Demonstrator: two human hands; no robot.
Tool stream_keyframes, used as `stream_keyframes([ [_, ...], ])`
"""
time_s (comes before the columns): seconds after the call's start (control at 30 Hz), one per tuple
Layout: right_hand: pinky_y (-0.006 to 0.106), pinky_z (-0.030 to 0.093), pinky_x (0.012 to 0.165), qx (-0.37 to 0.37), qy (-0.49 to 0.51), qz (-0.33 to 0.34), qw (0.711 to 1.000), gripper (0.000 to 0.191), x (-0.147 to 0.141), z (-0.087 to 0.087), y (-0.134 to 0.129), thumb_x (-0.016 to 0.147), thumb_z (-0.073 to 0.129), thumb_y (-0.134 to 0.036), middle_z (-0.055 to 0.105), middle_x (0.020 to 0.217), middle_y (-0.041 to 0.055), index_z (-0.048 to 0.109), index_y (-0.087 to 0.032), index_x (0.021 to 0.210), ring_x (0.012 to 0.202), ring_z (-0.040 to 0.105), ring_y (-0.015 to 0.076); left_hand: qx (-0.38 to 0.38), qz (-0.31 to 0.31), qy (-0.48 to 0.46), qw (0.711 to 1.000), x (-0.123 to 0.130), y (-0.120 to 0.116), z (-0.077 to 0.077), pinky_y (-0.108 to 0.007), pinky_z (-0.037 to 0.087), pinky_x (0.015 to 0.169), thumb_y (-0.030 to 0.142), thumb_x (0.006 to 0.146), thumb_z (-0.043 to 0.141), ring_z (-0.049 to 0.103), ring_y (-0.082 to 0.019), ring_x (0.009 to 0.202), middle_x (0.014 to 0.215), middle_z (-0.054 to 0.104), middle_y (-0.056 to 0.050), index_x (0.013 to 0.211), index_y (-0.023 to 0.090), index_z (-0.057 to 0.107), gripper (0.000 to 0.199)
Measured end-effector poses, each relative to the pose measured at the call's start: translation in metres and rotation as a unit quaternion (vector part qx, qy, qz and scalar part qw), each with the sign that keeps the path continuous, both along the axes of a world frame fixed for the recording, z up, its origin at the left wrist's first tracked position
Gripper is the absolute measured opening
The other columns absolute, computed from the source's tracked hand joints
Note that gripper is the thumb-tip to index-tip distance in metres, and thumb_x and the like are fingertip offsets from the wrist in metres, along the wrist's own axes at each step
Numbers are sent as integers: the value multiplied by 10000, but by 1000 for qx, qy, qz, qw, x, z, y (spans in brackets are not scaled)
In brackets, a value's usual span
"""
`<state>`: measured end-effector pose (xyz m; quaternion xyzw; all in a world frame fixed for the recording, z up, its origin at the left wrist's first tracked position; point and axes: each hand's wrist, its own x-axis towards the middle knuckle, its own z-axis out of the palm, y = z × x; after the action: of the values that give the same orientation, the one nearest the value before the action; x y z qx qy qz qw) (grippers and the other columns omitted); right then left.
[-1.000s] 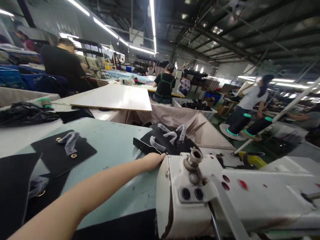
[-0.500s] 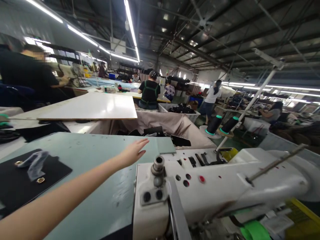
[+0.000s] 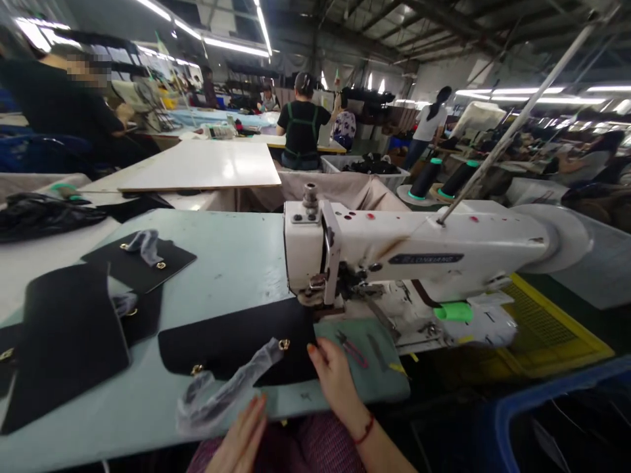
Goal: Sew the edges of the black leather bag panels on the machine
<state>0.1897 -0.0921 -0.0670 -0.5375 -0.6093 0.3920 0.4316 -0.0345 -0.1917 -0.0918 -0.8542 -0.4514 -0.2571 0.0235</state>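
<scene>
Pale green table [image 3: 236, 249] runs across the middle, other panels [image 3: 73, 335] on it toward 9 o'clock. White machine [image 3: 468, 233] sits toward 2 o'clock, its head just beside the panel's far right corner; can't tell if they touch. Black panel [image 3: 217, 338] lies on the near part of the table, long axis roughly 9 to 3, the 3 o'clock end tipped slightly away from the person. Film-wrapped strap [image 3: 246, 376] on it sags toward 8 o'clock, its bend past the panel's near edge. Right hand [image 3: 332, 371] is the nearer one: narrow, fingertips at the panel's right edge, panel off to 9, machine head at 11; pinch or light touch, can't tell. Left hand [image 3: 244, 430] at the table's near edge, fingers straight and together, nothing seen held; panel at 12, strap at 10. Snips [image 3: 355, 351] at 2 from the right hand, near. Gold rings [image 3: 284, 344] at the strap's ends
</scene>
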Motion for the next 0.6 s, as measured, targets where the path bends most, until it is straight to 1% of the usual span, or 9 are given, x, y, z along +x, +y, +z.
stream_keyframes([
  [0.03,235,316,553,1,1,3,1000,440,0,1,-1,971,464,-529,440,639,-16,490,-178,707,599,414,129,17,47,2,999,5,5,-5,-431,591,922,292,890,540,575,-321,1270,1434,549,-157,1591,225,111,824],
  [0.1,235,309,555,2,2,9,1000,425,1,4,-3,972,472,-507,436,642,-17,503,-174,710,605,400,128,34,139,-11,990,12,28,-8,-542,520,987,333,920,511,421,-390,1390,1552,353,-237,1587,131,48,837],
  [0.13,237,302,553,1,3,13,1000,421,2,5,-3,970,477,-498,426,637,-20,501,-173,703,600,388,125,29,160,-15,987,14,42,-6,-599,449,1043,343,927,513,324,-409,1439,1582,284,-246,1585,129,58,829],
  [0.2,239,276,536,-10,13,27,1000,419,4,9,-2,964,489,-487,384,616,-33,473,-179,681,579,351,117,41,157,-6,987,14,72,6,-661,305,1116,368,920,551,230,-414,1476,1578,307,-234,1562,153,192,767],
  [0.27,241,249,520,-21,27,45,998,425,5,13,1,957,495,-488,344,606,-41,436,-187,663,564,323,112,55,133,11,989,8,99,21,-660,210,1158,399,899,598,236,-395,1480,1538,407,-192,1488,194,357,669],
  [0.3,242,244,518,-23,33,53,998,428,6,15,4,957,490,-491,338,607,-40,426,-190,659,564,321,113,62,113,20,991,3,109,28,-643,189,1173,408,892,614,276,-377,1470,1507,462,-164,1441,219,420,612],
  [0.4,248,256,538,-10,36,59,998,431,5,22,12,978,442,-487,368,625,-28,424,-191,666,588,346,122,65,15,61,996,-13,131,40,-572,182,1204,346,915,601,434,-295,1400,1428,571,-75,1330,277,515,429],
  [0.5,252,248,547,-10,36,53,998,422,2,25,14,995,422,-465,371,627,-29,418,-189,675,593,349,120,63,-85,64,992,-27,141,42,-500,226,1211,305,924,587,516,-237,1340,1375,622,-37,1235,282,577,311],
  [0.6,249,231,538,-30,31,42,998,429,0,26,8,997,434,-453,340,618,-38,390,-188,661,579,325,108,39,-118,49,991,-35,140,43,-464,271,1200,313,921,587,514,-222,1343,1384,615,-43,1204,279,600,285],
])
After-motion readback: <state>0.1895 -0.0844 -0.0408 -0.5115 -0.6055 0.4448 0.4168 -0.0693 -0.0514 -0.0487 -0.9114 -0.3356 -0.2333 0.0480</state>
